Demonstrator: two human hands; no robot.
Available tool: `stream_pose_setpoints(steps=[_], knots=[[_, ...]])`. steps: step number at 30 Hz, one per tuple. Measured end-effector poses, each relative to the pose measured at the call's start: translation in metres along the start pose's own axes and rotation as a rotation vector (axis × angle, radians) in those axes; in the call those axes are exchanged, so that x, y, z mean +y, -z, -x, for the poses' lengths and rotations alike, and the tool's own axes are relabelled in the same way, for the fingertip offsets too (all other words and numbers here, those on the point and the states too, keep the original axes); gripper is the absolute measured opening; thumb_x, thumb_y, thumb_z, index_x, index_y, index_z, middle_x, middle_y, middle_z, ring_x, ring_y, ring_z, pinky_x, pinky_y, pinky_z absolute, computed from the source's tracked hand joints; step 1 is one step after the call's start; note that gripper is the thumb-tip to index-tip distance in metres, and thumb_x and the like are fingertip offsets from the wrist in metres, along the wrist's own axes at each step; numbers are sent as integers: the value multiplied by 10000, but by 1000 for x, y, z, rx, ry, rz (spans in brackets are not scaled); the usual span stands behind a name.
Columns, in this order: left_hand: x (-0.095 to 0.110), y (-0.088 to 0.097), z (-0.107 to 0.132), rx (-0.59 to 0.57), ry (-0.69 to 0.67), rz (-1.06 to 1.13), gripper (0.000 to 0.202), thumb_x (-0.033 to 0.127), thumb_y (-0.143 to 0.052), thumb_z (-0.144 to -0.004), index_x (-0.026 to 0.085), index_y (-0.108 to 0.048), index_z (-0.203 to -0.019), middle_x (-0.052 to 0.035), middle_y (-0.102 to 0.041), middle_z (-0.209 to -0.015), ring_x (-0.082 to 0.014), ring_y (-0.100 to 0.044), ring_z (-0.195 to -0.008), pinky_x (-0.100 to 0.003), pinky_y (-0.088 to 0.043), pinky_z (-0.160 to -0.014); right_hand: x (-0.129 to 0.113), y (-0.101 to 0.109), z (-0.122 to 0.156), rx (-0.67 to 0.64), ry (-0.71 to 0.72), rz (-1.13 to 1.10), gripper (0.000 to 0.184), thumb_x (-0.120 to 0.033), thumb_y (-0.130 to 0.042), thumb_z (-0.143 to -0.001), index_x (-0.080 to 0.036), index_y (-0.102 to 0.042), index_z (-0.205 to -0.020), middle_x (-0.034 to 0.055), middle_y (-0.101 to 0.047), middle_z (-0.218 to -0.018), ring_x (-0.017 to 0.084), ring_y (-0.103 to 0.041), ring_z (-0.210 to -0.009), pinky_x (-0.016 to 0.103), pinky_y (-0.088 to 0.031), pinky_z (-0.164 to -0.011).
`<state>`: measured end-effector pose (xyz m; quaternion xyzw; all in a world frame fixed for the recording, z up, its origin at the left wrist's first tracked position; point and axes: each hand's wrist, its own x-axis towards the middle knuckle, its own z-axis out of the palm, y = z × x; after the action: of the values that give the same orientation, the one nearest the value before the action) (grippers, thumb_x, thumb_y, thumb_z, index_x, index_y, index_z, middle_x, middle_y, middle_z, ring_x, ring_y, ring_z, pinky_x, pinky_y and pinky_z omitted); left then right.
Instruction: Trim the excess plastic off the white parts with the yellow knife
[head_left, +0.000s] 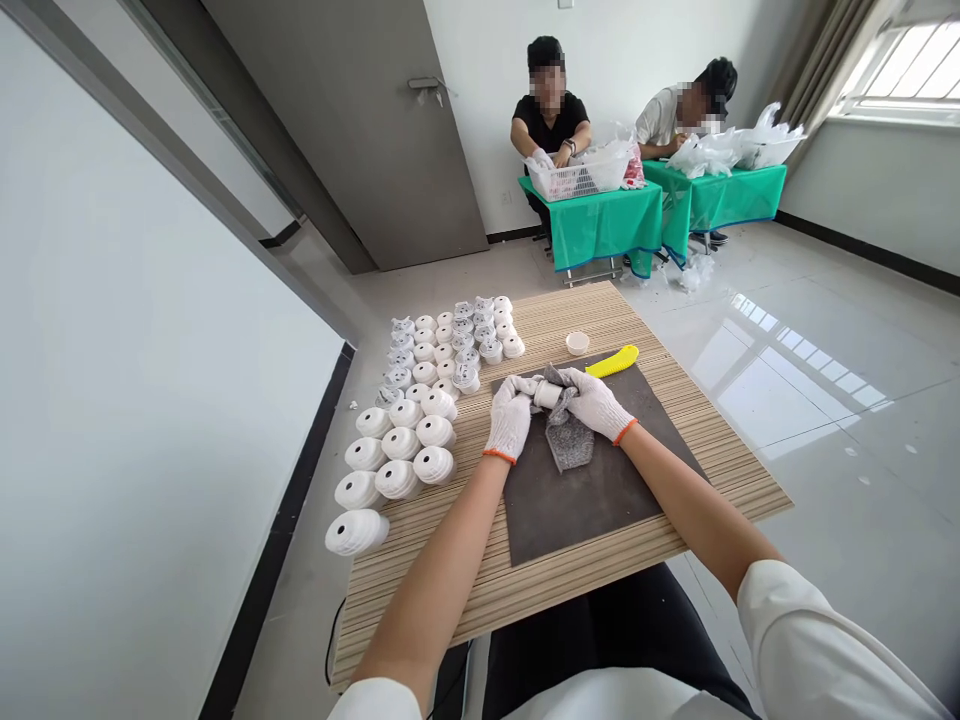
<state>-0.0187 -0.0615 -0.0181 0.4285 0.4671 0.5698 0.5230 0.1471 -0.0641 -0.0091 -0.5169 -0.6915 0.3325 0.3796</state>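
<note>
Both my hands wear white knit gloves with orange cuffs and meet over a dark mat (577, 510). Between them is a small white cylindrical part (547, 394). My left hand (512, 412) has its fingers closed on the left side of this part. A grey speckled cloth (570, 445) is bunched in my right hand (598, 402) against the part's right side, and its loose end hangs onto the mat. Just beyond my right hand lies a yellow-handled tool (613, 362); its other end is not clear to me. A small white round cup (577, 343) stands behind the mat.
Rows of white ridged round parts (400, 443) fill the left of the wooden table (592, 548). Farther back are similar parts with grey fittings (465, 377). Two people sit at green-covered tables (607, 225) by the wall, with a white basket (577, 180) and plastic bags (705, 153).
</note>
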Motion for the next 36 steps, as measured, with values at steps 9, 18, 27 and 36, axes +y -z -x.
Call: stream_pose_setpoints(steps=[9,18,27,36], knots=[[-6,-11,2,108,-99,-135,102,121,-497,-731,218,-517,-709,-20,-709,-892,-183,-672,-910,-347,-550,-873,1,1,1,22,-14,-12,353,-259,-625,-849,-212,-724,-1184,22,-769,-1150,214,-701,-1075,376,-531,-1010],[-5,-10,11,40,-116,-94,223,47,-452,-773,261,-473,-717,-39,-692,-886,-238,-702,-1044,-410,-534,-953,13,0,4,21,-105,-9,428,-284,-663,-821,-272,-726,-1244,47,-751,-1234,283,-696,-1157,461,-521,-1079],[-3,-3,15,24,-20,-89,174,102,-482,-786,270,-497,-746,-25,-738,-989,-271,-695,-1158,-439,-565,-989,8,0,4,-7,-150,53,437,-274,-656,-810,-295,-730,-1240,42,-757,-1226,288,-710,-1134,466,-544,-1041],[1,-1,15,93,58,-97,61,184,-539,-766,233,-521,-735,-44,-752,-1000,-229,-715,-1036,-336,-581,-816,5,-2,1,-55,-186,11,391,-244,-639,-840,-327,-713,-1214,2,-744,-1253,264,-694,-1167,431,-536,-1056]])
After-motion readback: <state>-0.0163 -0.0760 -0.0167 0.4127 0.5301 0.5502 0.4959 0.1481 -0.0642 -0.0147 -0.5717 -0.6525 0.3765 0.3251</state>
